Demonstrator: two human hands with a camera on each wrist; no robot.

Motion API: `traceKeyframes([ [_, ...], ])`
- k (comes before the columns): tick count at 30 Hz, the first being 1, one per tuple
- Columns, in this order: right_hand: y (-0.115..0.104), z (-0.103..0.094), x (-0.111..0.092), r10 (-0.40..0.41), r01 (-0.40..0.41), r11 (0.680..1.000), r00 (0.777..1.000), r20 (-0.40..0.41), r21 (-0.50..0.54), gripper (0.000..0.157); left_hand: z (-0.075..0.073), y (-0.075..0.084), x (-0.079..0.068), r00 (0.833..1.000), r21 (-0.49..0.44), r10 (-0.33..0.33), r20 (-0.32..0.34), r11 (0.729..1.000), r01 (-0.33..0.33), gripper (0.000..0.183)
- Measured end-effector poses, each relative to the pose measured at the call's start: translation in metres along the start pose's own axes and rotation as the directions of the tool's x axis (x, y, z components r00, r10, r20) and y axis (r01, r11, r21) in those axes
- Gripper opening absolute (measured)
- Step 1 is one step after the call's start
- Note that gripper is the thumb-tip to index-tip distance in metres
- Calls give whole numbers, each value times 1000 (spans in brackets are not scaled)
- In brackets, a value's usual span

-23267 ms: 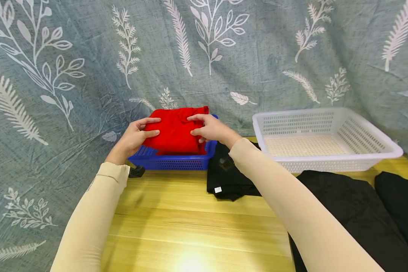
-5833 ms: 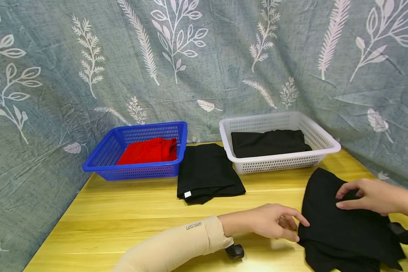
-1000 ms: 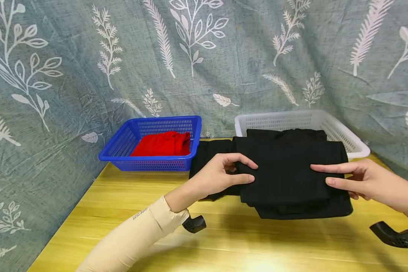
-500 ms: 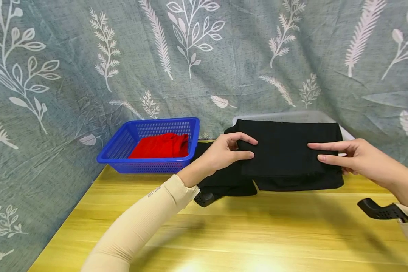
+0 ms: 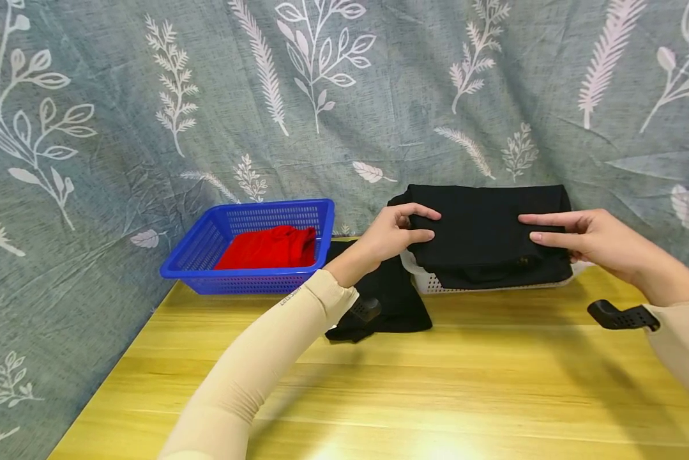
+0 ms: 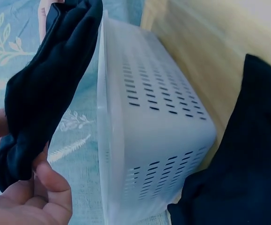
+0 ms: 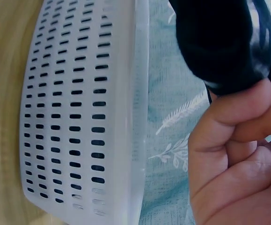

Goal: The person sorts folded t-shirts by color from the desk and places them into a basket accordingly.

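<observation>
A folded black garment [image 5: 484,230] hangs level between both hands over the white basket [image 5: 436,284], hiding most of it in the head view. At the garment's left end, my left hand [image 5: 393,235] pinches it between thumb and fingers. My right hand [image 5: 605,246] grips the opposite end the same way. Both wrist views show the folded cloth [image 6: 48,79] above the rim of the basket [image 7: 79,112], apart from it. What lies inside the white basket is hidden now.
Left of centre stands a blue basket [image 5: 246,281] with a folded red garment [image 5: 269,248] inside. Another folded black garment [image 5: 393,306] lies on the wooden table [image 5: 413,396] between the baskets, partly behind my left forearm. A patterned curtain [image 5: 218,96] hangs behind.
Over the last second, both hands carried the black garment away from me, over the white basket. Earlier, the red garment came to lie in the blue basket, and another black garment in the white one.
</observation>
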State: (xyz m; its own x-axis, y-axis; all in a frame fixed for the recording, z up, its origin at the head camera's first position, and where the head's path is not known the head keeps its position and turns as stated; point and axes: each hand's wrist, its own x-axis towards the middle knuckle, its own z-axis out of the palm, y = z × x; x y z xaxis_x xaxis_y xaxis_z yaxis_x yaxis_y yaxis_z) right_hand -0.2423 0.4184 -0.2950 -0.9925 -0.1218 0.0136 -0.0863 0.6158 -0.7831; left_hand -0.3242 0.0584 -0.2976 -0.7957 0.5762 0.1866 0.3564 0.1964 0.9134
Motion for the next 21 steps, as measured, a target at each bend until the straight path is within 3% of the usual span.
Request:
traceKeyframes([
  [7, -1, -5, 18, 26, -26, 999, 1000, -9, 29, 49, 3, -2, 21, 997, 19, -35, -71, 999, 36, 29],
  [21, 8, -9, 43, 72, -72, 997, 997, 3, -1, 67, 12, -10, 50, 982, 55, -101, -157, 992, 111, 28],
])
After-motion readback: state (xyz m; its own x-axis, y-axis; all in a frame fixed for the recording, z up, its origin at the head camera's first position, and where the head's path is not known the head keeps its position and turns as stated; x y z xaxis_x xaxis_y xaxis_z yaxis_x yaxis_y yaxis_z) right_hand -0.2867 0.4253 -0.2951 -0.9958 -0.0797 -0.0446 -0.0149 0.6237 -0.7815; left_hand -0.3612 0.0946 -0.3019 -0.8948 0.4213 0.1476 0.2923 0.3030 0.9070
